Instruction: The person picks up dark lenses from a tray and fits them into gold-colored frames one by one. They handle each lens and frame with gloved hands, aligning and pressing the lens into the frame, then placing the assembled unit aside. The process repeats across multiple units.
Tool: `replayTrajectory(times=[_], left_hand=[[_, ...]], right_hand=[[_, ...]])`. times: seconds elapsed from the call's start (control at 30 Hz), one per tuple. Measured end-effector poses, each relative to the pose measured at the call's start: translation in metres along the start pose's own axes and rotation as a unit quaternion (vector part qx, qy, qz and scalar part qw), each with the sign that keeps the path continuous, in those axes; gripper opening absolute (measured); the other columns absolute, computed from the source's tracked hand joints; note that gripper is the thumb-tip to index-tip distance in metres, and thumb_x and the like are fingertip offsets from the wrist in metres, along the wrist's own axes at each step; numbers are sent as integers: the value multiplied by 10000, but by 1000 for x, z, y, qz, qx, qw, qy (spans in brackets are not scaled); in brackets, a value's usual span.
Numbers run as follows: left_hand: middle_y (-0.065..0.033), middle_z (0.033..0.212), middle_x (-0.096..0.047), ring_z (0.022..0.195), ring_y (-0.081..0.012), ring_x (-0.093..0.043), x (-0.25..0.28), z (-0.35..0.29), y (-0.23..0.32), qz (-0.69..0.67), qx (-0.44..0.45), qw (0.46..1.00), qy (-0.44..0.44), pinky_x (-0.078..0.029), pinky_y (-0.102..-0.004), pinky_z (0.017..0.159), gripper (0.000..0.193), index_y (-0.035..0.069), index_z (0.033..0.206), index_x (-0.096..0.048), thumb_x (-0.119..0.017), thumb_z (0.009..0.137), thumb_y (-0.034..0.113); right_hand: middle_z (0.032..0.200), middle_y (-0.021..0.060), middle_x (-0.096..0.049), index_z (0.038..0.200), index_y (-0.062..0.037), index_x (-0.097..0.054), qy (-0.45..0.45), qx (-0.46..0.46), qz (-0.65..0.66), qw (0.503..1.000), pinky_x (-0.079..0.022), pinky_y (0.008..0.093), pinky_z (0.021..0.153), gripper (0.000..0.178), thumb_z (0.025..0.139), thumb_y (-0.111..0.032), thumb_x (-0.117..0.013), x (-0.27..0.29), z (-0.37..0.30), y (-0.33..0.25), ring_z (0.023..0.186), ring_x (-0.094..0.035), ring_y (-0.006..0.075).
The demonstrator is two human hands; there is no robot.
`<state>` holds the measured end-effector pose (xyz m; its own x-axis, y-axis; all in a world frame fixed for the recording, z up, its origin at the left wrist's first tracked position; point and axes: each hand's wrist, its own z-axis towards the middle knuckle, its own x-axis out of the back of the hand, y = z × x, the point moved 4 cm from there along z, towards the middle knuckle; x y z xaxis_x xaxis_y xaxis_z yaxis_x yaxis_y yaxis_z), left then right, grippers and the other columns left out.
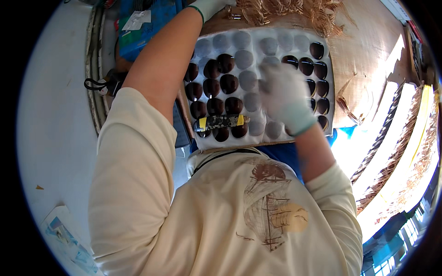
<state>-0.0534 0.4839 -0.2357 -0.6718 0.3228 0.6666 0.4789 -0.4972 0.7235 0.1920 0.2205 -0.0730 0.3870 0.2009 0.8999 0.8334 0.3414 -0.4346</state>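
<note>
A white moulded tray lies in front of me, with dark sunglass lenses in many of its round pockets; other pockets, mostly along the middle and far side, hold no dark lens. My right hand, in a pale glove with a green cuff, is over the middle-right of the tray. Motion smears its fingers, so any small thing in them is hidden. My left hand, gloved alike, reaches past the tray's far left corner, its fingers cut off by the top edge. A dark rod-like tool with yellow bands lies across the near-left lenses.
Brown translucent spectacle frames are heaped beyond the tray on the wooden table. One loose brown frame lies to the right. A blue box stands at far left. Rows of frames stretch along the right side.
</note>
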Motion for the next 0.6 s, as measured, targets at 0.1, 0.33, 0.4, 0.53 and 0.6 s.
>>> replayTrajectory(times=[0.1, 0.33, 0.4, 0.53, 0.6], left_hand=[[-111, 669, -645, 627, -228, -644, -14, 25, 26, -260, 388, 883, 49, -464, -352, 551, 142, 20, 727, -656, -736, 825, 85], [-82, 635, -609, 446, -213, -510, 48, -16, 112, -382, 432, 774, 262, -359, -364, 411, 114, 53, 828, -680, -728, 883, 140], [-65, 641, -592, 437, -203, -492, 66, -26, 151, -427, 349, 779, 297, -358, -356, 413, 96, 51, 879, -666, -700, 912, 135], [-43, 674, -537, 478, -176, -488, 72, -58, 209, -437, 192, 806, 349, -383, -346, 440, 99, 21, 982, -644, -646, 962, 118], [-43, 679, -524, 495, -173, -492, 66, -79, 259, -377, 126, 828, 395, -390, -343, 449, 112, 9, 1005, -640, -645, 960, 112]], right_hand=[[985, 129, -746, 1048, -87, -710, -136, 31, 13, 990, -584, 443, 793, 226, 903, -211, -589, -44, 63, -56, 932, -733, 315], [1086, 123, -764, 1104, -60, -732, -193, -84, 23, 977, -594, 426, 840, 259, 936, -205, -600, -100, 141, -99, 1042, -739, 297], [1094, 130, -762, 1098, -53, -729, -180, -82, 3, 980, -595, 430, 846, 264, 931, -216, -607, -105, 142, -101, 1053, -736, 303], [1072, 174, -754, 1057, -23, -721, -99, -59, 56, 992, -600, 440, 859, 292, 918, -256, -611, -107, 135, -99, 1020, -738, 323], [1043, 191, -749, 1066, -34, -720, -47, 23, 92, 994, -599, 434, 853, 298, 909, -264, -613, -118, 140, -86, 1004, -732, 341]])
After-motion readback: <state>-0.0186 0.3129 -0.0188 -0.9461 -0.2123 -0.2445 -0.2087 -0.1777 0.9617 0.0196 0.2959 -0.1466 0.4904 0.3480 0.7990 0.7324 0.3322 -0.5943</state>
